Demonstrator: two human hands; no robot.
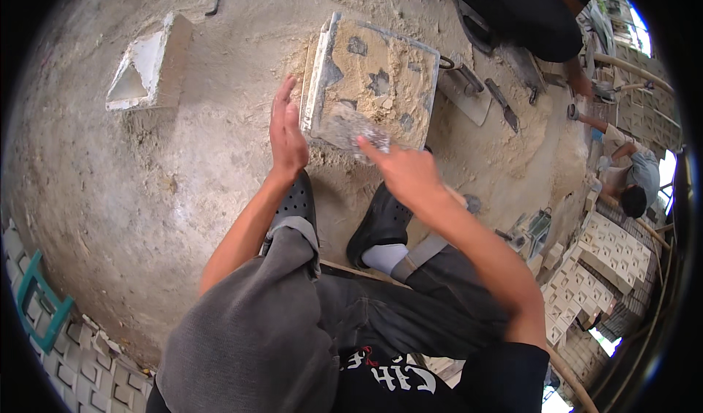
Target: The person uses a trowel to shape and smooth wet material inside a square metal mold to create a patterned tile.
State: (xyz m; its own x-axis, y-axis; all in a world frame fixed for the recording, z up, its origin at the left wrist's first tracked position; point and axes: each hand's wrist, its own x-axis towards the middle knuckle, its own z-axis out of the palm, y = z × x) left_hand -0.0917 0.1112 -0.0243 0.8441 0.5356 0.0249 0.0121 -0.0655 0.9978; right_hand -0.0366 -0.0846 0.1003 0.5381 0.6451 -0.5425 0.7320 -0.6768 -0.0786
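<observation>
Tan, crumbly mix covers the square block just beyond my shoes, dark patches showing through. Left hand's open, fingers straight, by its left side; right hand grips a blurred tool over the near edge. Spreading or scraping, I'd judge; the next stroke probably wants even pressure. Can't tell the tool's outline, or whether my left palm touches.

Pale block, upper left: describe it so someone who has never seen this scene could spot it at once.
On the dusty floor, look left of the person's left hand. The pale block lies there; unlike the powder-covered square slab, it has a triangular hollow.
</observation>
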